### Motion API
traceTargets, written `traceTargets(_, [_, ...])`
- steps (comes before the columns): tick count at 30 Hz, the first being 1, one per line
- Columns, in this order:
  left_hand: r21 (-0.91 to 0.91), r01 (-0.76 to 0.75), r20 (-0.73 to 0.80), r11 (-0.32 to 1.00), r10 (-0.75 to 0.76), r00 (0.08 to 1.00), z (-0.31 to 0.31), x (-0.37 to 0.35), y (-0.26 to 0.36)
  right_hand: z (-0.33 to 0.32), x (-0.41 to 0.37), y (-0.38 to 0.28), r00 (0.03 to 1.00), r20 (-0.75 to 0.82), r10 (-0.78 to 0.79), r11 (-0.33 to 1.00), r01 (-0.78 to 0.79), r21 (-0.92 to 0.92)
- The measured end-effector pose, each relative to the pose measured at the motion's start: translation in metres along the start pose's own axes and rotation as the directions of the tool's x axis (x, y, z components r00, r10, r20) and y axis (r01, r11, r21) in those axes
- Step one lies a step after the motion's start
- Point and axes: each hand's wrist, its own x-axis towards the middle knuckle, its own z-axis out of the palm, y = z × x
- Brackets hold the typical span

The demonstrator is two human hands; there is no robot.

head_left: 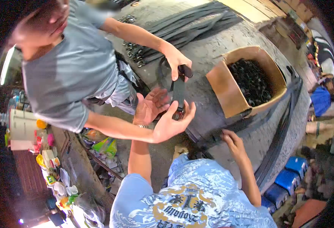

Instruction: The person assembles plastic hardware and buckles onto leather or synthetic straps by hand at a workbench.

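My left hand (150, 107) is raised with the palm up and the fingers apart, partly blurred. It holds nothing and is just beside a dark strap with black buckle parts (178, 91). A co-worker in a grey shirt grips that strap, one hand (178, 62) at its upper end and the other hand (173, 123) at its lower end. My right hand (234, 143) is lower right, at the near edge of the work table, fingers stretched towards a dark band of strap material (246, 127). Whether its fingertips touch the band is hard to see.
An open cardboard box (222, 89) of small black parts stands on the table (208, 53). Long dark straps (189, 32) lie at the back, with metal pieces (134, 53) at their ends. More straps (279, 140) hang along the right edge. Blue containers (296, 167) are at right.
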Motion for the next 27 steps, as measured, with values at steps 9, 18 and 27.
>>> traceTargets(9, [0.253, 0.274, -0.029, 0.928, -0.276, 0.961, 0.1, 0.001, -0.027, 0.057, 0.067, -0.103, 0.95, 0.179, -0.258, 0.964, 0.241, 0.11])
traceTargets(18, [0.215, 0.362, -0.202, 0.907, -0.321, 0.925, 0.14, -0.005, -0.039, 0.055, 0.079, -0.094, 0.947, 0.316, -0.063, 0.952, -0.038, 0.304])
traceTargets(27, [0.251, 0.415, -0.278, 0.875, -0.345, 0.896, 0.165, -0.004, -0.034, 0.057, 0.083, -0.075, 0.956, 0.292, 0.015, 0.93, -0.121, 0.347])
